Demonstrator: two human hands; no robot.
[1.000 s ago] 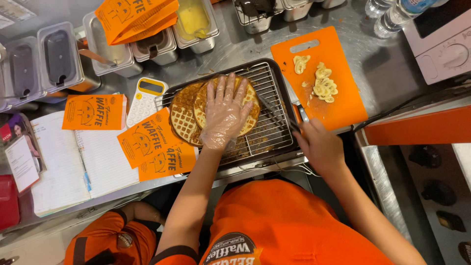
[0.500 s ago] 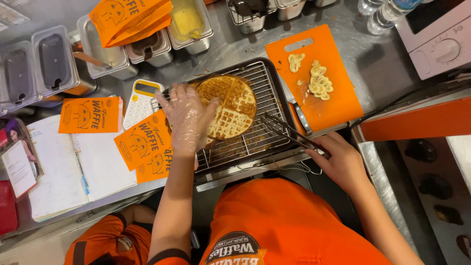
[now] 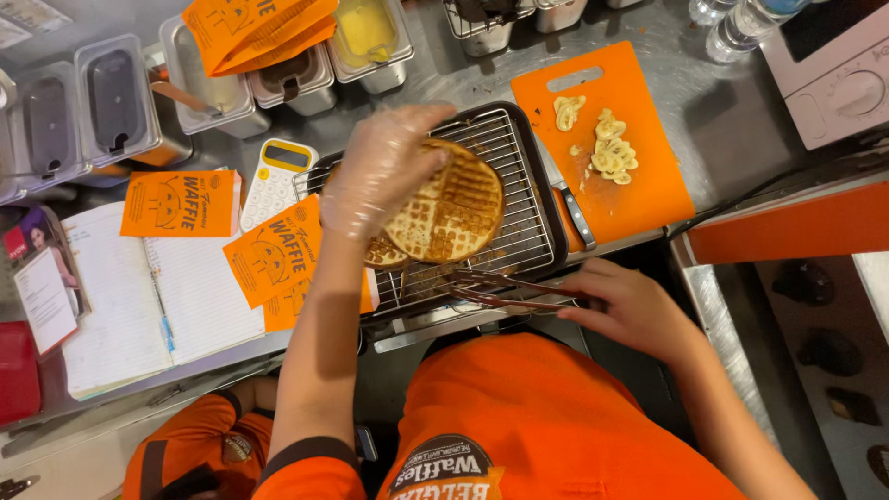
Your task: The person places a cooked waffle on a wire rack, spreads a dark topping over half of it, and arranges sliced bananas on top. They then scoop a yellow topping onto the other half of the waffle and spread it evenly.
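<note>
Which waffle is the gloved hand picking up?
The big round waffle on top. The left hand, in a clear glove, grips its left edge and tilts it up; the smaller waffle lies flat on the wire rack beneath.

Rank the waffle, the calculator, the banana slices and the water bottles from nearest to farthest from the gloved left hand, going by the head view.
From the left hand:
1. Waffle: held by the hand, over the wire rack.
2. Calculator: just to its left on the counter.
3. Banana slices: to the right, on the orange cutting board.
4. Water bottles: far right, at the top edge.
</note>
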